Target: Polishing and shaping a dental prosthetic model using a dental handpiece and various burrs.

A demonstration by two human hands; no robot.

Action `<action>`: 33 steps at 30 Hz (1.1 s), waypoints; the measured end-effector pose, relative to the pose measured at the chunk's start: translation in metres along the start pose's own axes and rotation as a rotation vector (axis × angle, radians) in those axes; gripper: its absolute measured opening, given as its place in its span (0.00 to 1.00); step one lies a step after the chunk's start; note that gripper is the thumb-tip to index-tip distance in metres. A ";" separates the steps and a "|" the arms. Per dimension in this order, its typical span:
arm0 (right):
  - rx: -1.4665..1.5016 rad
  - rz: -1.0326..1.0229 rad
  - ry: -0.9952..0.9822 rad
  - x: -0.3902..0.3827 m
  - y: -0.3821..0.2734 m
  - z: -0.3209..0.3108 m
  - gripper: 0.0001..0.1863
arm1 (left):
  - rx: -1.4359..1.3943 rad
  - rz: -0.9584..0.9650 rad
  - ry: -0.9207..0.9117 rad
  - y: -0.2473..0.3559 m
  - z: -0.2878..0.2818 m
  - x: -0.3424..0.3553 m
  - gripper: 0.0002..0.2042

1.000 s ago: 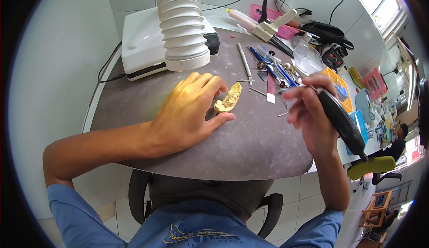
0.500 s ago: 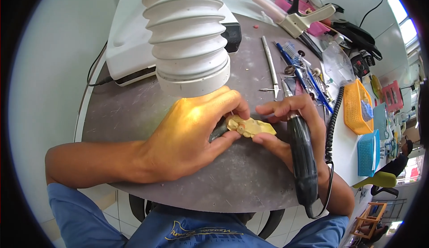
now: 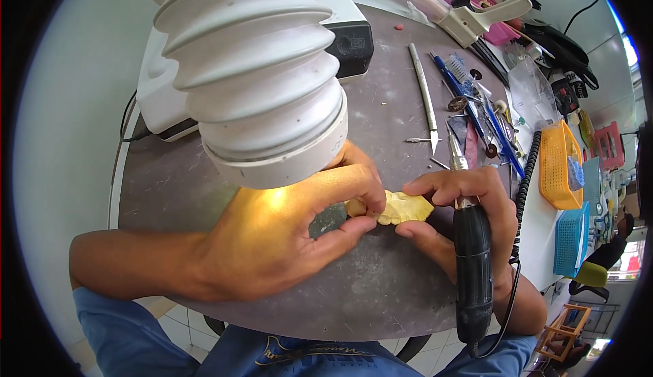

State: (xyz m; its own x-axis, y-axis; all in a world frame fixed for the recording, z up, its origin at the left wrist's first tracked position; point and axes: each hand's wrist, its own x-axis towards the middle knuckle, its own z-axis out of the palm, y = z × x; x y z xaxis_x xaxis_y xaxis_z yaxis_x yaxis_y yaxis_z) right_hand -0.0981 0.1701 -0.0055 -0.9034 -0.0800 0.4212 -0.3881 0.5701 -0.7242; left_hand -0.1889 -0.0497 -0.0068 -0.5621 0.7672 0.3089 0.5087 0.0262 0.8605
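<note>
A small pale-yellow dental plaster cast [image 3: 409, 208] lies between my two hands, just above the grey tabletop. The thumb and fingertips of my left hand [image 3: 272, 231] pinch its left end and hide it. My right hand [image 3: 495, 207] keeps a black rotary handpiece [image 3: 473, 268] upright in its grasp, the metal nose pointing away from me. At the same time, its thumb and a fingertip reach the cast's right side. I cannot tell how firmly they press. The nose of the tool is apart from the cast.
A white ribbed suction hose [image 3: 255, 78] hangs over my left hand, before a white machine [image 3: 153, 81]. Right of centre lie a knife [image 3: 425, 95] and several burs and discs. A coiled cord [image 3: 525, 200] runs past orange [image 3: 559, 166] and blue baskets [image 3: 570, 241].
My left fingers have come over the cast's left end, covering the reddish spot seen there before. My right thumb and fingertip are now at its right side. The whole view has shifted somewhat.
</note>
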 end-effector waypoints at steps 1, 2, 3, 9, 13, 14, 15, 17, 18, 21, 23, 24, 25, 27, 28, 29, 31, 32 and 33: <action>-0.033 -0.024 -0.016 0.001 -0.002 -0.001 0.22 | 0.000 0.001 0.001 0.001 -0.001 0.000 0.13; -0.067 -0.049 -0.031 0.002 -0.003 -0.003 0.22 | 0.016 -0.004 -0.009 0.004 -0.002 0.000 0.12; -0.065 -0.056 -0.030 0.003 -0.003 -0.002 0.22 | 0.038 -0.012 -0.018 0.006 -0.004 0.000 0.11; -0.143 -0.029 0.072 0.004 -0.002 -0.004 0.21 | -0.046 0.119 0.057 0.000 -0.006 -0.003 0.10; -0.203 0.070 0.243 0.006 0.009 -0.010 0.22 | -0.255 -0.036 0.098 0.004 -0.005 -0.009 0.09; -0.136 0.115 0.276 0.005 0.006 -0.013 0.25 | -0.412 -0.175 0.134 0.008 -0.004 -0.009 0.08; -0.061 0.157 0.305 0.004 0.003 -0.016 0.29 | -0.563 -0.318 0.174 0.013 -0.005 -0.009 0.07; 0.174 0.225 0.298 0.003 -0.007 -0.016 0.37 | -0.562 -0.376 0.149 0.014 -0.011 -0.009 0.08; 0.218 0.221 0.278 0.006 -0.013 -0.016 0.38 | -0.565 -0.438 0.106 0.015 -0.013 -0.008 0.09; 0.264 0.245 0.178 0.018 -0.032 -0.010 0.35 | -0.706 -0.438 0.130 0.009 -0.013 -0.008 0.11; 0.282 0.208 0.119 0.024 -0.037 -0.004 0.29 | -0.769 -0.455 0.122 0.007 -0.018 -0.013 0.11; 0.260 0.155 0.066 0.024 -0.032 -0.004 0.26 | -0.812 -0.490 0.114 0.009 -0.016 -0.011 0.11; 0.238 0.102 0.015 0.023 -0.027 -0.004 0.23 | -0.796 -0.504 0.118 0.011 -0.015 -0.009 0.11; 0.280 0.062 -0.016 0.022 -0.020 -0.006 0.17 | -0.806 -0.554 0.140 0.012 -0.015 -0.007 0.11; 0.302 0.024 -0.049 0.022 -0.019 -0.006 0.14 | -0.809 -0.556 0.135 0.010 -0.016 -0.007 0.11; 0.325 -0.013 -0.081 0.022 -0.017 -0.005 0.14 | -0.803 -0.524 0.121 0.007 -0.016 -0.006 0.11; 0.266 -0.046 -0.092 0.025 -0.012 0.001 0.14 | -0.796 -0.510 0.107 0.003 -0.016 -0.004 0.12; 0.362 -0.028 -0.008 0.023 -0.010 0.008 0.14 | -0.801 -0.533 0.103 0.003 -0.016 -0.003 0.12; 0.471 -0.026 0.068 0.022 -0.011 0.014 0.14 | -0.790 -0.556 0.119 0.008 -0.017 -0.007 0.12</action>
State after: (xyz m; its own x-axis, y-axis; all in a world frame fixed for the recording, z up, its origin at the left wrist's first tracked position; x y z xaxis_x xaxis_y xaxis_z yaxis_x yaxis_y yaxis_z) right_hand -0.1160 0.1503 0.0037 -0.8846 -0.0262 0.4657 -0.4648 0.1342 -0.8752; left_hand -0.1922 -0.0661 0.0051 -0.6740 0.7046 -0.2220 -0.4093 -0.1060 0.9062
